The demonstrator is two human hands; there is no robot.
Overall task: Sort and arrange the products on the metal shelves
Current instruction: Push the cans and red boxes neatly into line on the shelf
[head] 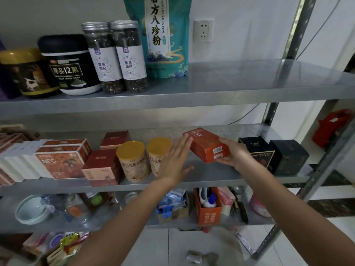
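Metal shelves [249, 81], stocked on several tiers. On middle shelf [211, 175]: red cartons [63, 160] at left, two yellow-lidded canisters [132, 160] centre, black boxes [257, 150] at right. Left hand [175, 160] flat, fingers straight, tips at left edge of orange box [206, 145]; contact unclear. Right hand [233, 152] gripping box's near end, fingers curled round it, box tilted above the shelf between canisters and black boxes.

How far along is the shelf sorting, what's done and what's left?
Looks done: jars and teal pouch lined up on the top shelf; red boxes and two yellow-lidded canisters grouped on the middle shelf. In hand: the right hand grips an orange box, left hand open beside it, above the gap before the black boxes. Left: placing it, then probably the cluttered lower shelf.
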